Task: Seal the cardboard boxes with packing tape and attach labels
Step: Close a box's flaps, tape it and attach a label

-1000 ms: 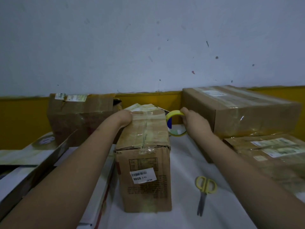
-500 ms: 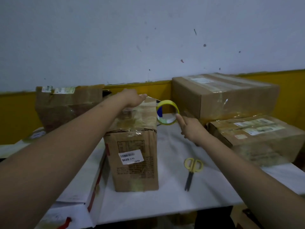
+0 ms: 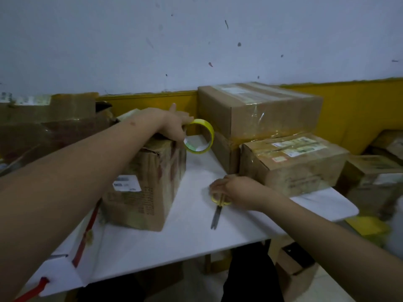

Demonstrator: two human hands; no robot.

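We see our left hand (image 3: 174, 125) resting on the far top edge of a tall cardboard box (image 3: 148, 186), its fingers pinching a yellow roll of packing tape (image 3: 201, 136) held upright just beside the box's right corner. A white barcode label (image 3: 127, 183) sits on the box's near face. Our right hand (image 3: 234, 188) lies over the yellow handles of the scissors (image 3: 218, 208), whose blades point toward us on the white tabletop (image 3: 185, 240). Behind it, a large taped box (image 3: 259, 110) sits beside a smaller labelled box (image 3: 294, 162) near the yellow-banded wall (image 3: 196, 40)
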